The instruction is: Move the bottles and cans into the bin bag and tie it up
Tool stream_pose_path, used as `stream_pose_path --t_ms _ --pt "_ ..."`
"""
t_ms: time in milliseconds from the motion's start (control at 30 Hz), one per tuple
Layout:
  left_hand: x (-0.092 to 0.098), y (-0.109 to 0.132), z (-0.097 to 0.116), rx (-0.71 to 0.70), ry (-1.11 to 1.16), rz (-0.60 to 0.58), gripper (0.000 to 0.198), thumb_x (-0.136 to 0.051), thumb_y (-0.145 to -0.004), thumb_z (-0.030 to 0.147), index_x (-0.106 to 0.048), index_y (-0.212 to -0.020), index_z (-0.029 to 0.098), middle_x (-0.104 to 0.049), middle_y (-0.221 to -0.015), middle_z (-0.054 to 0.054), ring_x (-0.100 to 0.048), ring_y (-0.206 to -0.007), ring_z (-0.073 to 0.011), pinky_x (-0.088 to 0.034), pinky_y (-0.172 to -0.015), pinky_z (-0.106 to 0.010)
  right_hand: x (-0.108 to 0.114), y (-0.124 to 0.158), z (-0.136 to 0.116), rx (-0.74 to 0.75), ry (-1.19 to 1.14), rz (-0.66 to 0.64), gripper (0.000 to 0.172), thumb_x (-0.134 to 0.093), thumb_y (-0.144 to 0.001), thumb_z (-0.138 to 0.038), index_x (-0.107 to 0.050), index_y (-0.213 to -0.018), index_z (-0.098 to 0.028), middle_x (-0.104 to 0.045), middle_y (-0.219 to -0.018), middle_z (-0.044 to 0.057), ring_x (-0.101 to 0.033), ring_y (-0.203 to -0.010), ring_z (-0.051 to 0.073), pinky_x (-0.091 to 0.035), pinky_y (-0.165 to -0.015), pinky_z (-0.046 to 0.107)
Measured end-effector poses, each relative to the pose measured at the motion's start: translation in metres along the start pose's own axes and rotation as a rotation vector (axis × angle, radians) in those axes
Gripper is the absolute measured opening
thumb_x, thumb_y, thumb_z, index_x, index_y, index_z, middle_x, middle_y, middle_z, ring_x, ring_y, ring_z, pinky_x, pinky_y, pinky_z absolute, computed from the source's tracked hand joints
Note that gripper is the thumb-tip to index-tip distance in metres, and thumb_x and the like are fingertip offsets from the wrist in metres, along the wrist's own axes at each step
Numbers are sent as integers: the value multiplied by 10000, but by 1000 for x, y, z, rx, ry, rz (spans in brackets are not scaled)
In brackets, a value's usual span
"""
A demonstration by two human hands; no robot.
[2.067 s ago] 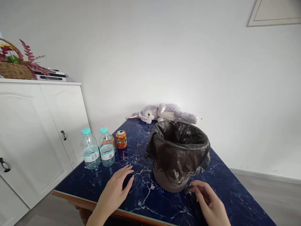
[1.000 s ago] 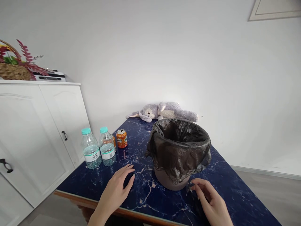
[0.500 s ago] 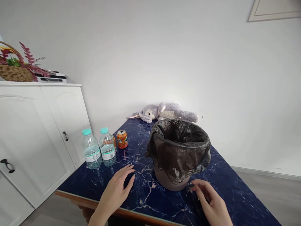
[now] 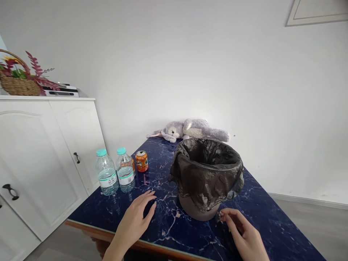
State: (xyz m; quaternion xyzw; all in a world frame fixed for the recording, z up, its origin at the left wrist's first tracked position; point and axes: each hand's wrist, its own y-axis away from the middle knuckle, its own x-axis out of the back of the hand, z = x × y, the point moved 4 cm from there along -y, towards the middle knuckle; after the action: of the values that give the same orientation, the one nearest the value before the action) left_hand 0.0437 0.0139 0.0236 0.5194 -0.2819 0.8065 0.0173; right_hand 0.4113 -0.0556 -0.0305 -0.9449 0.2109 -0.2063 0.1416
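In the lower right of the frame we see the right hand (image 4: 240, 228) with its fingers loosely curled, a gap showing between thumb and forefinger; the tips lie just beside the base of the bin (image 4: 197, 211), and we cannot tell whether they touch it. The bin stands upright right of the middle, its black bag (image 4: 209, 183) folded out over the rim and hanging lower toward us. At lower centre-left, the left hand (image 4: 137, 217) lies palm down with its fingers loosely spread and thumb apart, well short of the bin.

Up and left of those fingertips we find two capped bottles (image 4: 107, 179) standing side by side, the right one the nearer to the hand. An orange can (image 4: 142, 162) stands just right of them (a second can (image 4: 133, 165) shows only partly behind the right bottle).

Between the left fingers and the bin we have a stretch of blue marbled tabletop (image 4: 168, 221). The table's wooden front edge (image 4: 89, 229) slants along the bottom, passing beneath the left wrist; the right edge runs down to the lower right corner. At the far end, mid-frame, a plush rabbit (image 4: 187, 129) lies against the wall.
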Motion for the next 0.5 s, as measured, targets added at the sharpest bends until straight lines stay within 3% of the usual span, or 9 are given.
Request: stream_pose_path --t_ms 500 --pt "0 -1 0 9 19 -4 357 -510 -1081 482 -740 -1298 314 -706 -1461 -31 -665 -1366 -311 -584 -1129 -496 1 0 -6 7 13 -14 552 -561 -921 -744 -770 -904 -234 -811 -892 113 -805 -814 243 -622 -696 235"
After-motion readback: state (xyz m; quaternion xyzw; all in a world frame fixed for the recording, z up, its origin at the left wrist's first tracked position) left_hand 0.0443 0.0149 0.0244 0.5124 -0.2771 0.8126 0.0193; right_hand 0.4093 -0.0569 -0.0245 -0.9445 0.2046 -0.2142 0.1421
